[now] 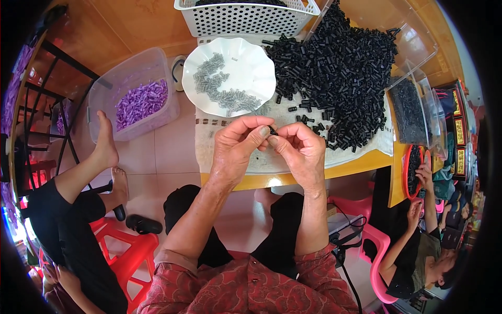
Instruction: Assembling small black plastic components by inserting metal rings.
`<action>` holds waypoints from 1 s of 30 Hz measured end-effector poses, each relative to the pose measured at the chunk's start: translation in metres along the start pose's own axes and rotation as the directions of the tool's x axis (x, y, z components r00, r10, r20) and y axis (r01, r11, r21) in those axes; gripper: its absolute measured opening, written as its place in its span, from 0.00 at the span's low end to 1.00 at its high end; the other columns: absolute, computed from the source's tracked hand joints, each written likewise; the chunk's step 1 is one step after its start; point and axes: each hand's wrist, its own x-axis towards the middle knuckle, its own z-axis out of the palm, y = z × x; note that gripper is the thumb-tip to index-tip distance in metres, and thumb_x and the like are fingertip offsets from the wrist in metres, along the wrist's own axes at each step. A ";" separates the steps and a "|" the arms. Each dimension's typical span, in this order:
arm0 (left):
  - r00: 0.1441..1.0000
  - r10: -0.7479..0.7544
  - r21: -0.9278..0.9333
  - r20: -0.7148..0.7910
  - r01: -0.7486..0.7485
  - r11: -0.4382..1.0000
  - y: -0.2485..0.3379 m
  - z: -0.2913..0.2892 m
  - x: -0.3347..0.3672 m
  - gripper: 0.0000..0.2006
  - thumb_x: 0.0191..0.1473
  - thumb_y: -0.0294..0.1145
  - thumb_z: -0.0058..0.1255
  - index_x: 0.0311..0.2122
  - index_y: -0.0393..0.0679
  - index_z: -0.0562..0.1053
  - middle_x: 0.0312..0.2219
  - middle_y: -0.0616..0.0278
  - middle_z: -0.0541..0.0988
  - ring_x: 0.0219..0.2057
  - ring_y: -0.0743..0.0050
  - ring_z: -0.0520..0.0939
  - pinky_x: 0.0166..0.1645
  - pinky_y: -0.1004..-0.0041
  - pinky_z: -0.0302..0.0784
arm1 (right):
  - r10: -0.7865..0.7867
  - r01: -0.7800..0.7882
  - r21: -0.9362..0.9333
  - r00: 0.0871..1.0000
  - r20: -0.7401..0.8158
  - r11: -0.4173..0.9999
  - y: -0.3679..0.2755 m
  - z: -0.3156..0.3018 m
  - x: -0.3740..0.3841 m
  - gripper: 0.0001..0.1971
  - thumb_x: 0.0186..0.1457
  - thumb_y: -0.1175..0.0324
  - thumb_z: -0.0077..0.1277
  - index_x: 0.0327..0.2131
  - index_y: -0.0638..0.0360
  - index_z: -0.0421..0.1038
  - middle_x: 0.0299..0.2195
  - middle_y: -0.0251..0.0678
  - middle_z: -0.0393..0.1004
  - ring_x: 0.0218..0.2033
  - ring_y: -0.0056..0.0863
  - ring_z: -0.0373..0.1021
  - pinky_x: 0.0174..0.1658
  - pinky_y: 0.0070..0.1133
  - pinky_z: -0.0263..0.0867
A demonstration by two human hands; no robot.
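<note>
Between my fingertips, just past the near edge of the table, is a small black plastic piece (272, 130). My left hand (241, 144) pinches it from one side with thumb and finger. From the other side my right hand (299, 150) grips it with bent fingers, partly hiding it. Beyond my left hand stands a white scalloped plate (261, 78) with many small metal springs (212, 78) on it. A large heap of black cylindrical pieces (340, 73) spreads over the cloth beyond my right hand.
A white perforated basket (251, 22) stands behind the plate. Clear bins (410, 110) hold black pieces at right. On the floor at left is a tub (170, 107) of purple pieces (141, 102). One person sits at each side; the right one handles a red tray (407, 172).
</note>
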 end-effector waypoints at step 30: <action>0.999 0.017 0.129 -0.048 -0.011 0.992 0.001 0.000 0.000 0.08 0.59 0.25 0.53 0.43 0.38 0.78 0.30 0.69 0.79 0.29 0.87 0.75 0.36 0.83 0.74 | -0.304 0.290 -0.238 0.952 -0.024 0.927 0.002 0.007 0.001 0.05 0.48 0.82 0.60 0.28 0.65 0.74 0.23 0.34 0.73 0.21 0.17 0.70 0.22 0.15 0.62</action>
